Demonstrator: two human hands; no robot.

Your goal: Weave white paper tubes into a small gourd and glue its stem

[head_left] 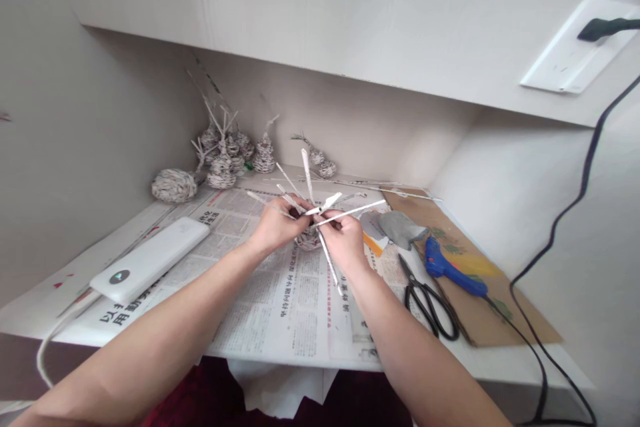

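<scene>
Between my hands stands a small woven body of rolled newspaper (pixel 309 240), with several paper sticks fanning out of its top. My left hand (pixel 283 221) grips the sticks on its left side, fingers closed near the centre. On the other side my right hand (pixel 343 235) pinches a rolled paper stick (pixel 354 211) close to the rim. One stick (pixel 330 260) slants down beside my right wrist. Fingertips of both hands nearly meet at the top of the weave, and parts of them are hidden behind the sticks.
Newspaper (pixel 260 307) covers the table. At left lies a white power bank (pixel 150 260) with a cable. Woven gourd shapes (pixel 221 170) and a woven ball (pixel 174 185) stand at the back. To the right are black scissors (pixel 430 307), a blue glue gun (pixel 453 270), cardboard (pixel 520 320) and a grey glove (pixel 403 228).
</scene>
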